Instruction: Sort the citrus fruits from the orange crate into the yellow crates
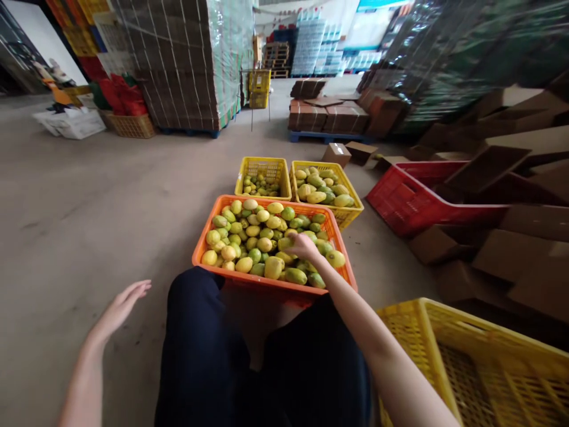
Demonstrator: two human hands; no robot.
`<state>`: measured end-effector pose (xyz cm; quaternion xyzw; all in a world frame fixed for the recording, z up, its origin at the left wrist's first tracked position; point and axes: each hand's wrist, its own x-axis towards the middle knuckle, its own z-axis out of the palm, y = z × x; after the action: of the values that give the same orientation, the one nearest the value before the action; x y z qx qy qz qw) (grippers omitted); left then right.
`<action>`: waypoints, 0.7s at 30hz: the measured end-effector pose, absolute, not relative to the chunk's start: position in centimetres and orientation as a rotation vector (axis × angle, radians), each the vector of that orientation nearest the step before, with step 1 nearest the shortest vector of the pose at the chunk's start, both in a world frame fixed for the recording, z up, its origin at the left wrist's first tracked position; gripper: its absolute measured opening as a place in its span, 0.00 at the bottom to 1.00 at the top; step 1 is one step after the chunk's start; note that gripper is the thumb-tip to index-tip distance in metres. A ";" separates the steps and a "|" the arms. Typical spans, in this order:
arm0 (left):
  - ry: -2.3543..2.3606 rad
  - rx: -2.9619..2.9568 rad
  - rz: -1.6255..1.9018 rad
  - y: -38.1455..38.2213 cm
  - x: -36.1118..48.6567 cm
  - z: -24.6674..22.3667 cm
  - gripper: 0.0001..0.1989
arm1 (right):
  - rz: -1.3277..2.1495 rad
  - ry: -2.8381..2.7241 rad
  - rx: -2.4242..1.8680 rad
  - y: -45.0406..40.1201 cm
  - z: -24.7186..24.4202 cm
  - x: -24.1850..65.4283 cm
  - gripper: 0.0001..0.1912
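The orange crate (275,285) stands at the person's knees (192,290), two yellow crates (349,213) just beyond. The left hand (124,302) hangs over the floor (111,207), bare, fingers outstretched. The right hand (303,245) is down in the crate's heap (265,245); a greenish fruit (285,244) lies at its fingertips, whether gripped I can't tell.

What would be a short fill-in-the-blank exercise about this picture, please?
The ____ hand reaches into the orange crate.
The ____ hand hangs outside every crate.
Both fruit crates just beyond the orange one are coloured ____.
The next crate to their right is coloured ____.
Missing words: right; left; yellow; red.
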<state>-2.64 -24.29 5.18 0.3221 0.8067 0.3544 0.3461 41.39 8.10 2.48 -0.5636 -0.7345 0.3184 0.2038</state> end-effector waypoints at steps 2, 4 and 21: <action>2.028 0.831 1.033 -23.3 -1.6 6.4 0.47 | 0.941 -1.793 -1.471 7.3 3.9 42.0 0.24; 1.954 0.868 1.141 -22.3 -0.2 7.5 0.45 | 1.040 -1.514 -1.317 5.5 5.3 42.8 0.26; 1.643 1.350 0.677 -1.5 15.8 5.4 0.09 | 1.676 -0.710 -1.044 -1.5 13.3 43.3 0.15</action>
<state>15.78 -1.49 5.43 0.5435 0.6612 0.2726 0.4395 43.32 -1.54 13.25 -0.4314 -0.2935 0.6924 0.4983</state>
